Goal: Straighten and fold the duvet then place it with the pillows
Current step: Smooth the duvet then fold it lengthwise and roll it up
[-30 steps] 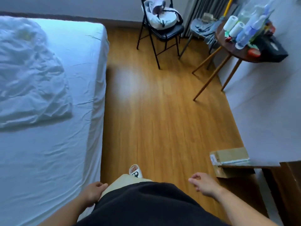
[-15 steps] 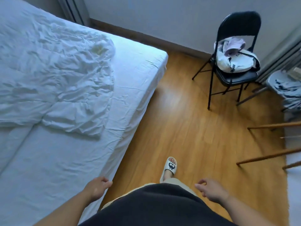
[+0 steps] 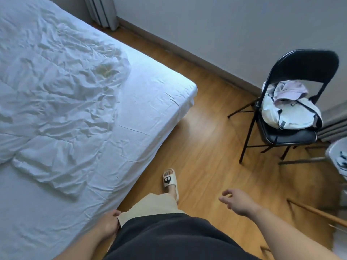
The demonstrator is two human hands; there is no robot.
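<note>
A crumpled white duvet (image 3: pixel 56 94) lies spread over the left part of the bed (image 3: pixel 154 102), one corner reaching toward the bed's near side. No pillows are in view. My left hand (image 3: pixel 109 225) hangs low beside my hip at the bed's edge, fingers loosely curled with nothing in them. My right hand (image 3: pixel 238 201) is out over the wooden floor, fingers apart and empty. Both hands are well away from the duvet.
A black folding chair (image 3: pixel 293 117) with a white bag and pale clothes stands at the right by the wall. Wooden table legs (image 3: pixel 319 214) slant in at the lower right. My slippered foot (image 3: pixel 170 180) stands on the floor beside the bed.
My view has swung left toward the bed, so the duvet and bed corner now fill the left side. The round table and box have left the frame. My hands stay low and empty.
</note>
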